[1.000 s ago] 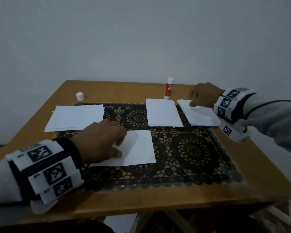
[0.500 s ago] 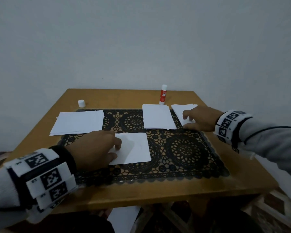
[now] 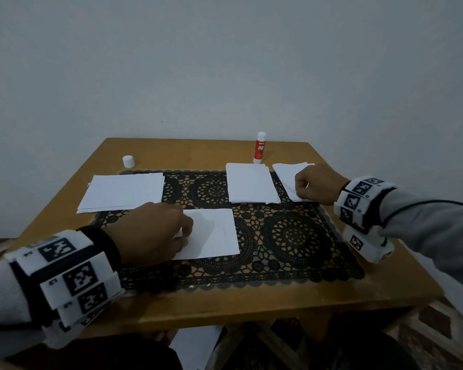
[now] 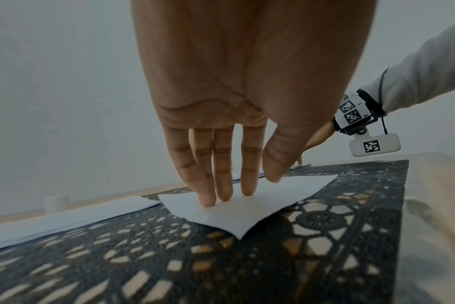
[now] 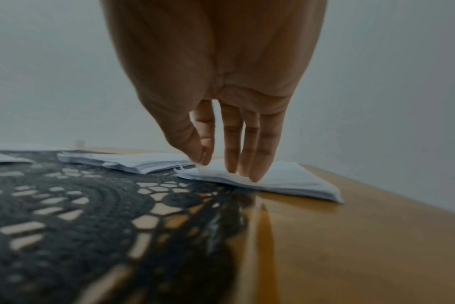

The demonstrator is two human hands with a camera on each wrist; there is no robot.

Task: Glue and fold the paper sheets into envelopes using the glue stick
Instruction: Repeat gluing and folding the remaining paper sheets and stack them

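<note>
My left hand [image 3: 150, 231] presses straight fingertips [image 4: 208, 200] on the single sheet [image 3: 211, 233] at frame center. My right hand [image 3: 318, 186], upper right, pinches a sheet atop the small paper stack [image 5: 281, 179]. The glue stick [image 3: 259, 148] stands upright behind.

A single white sheet [image 3: 214, 232] lies flat on the mat; three paper stacks [image 3: 122, 190] lie behind; the uncapped glue stick [image 3: 259, 150] stands upright.
</note>
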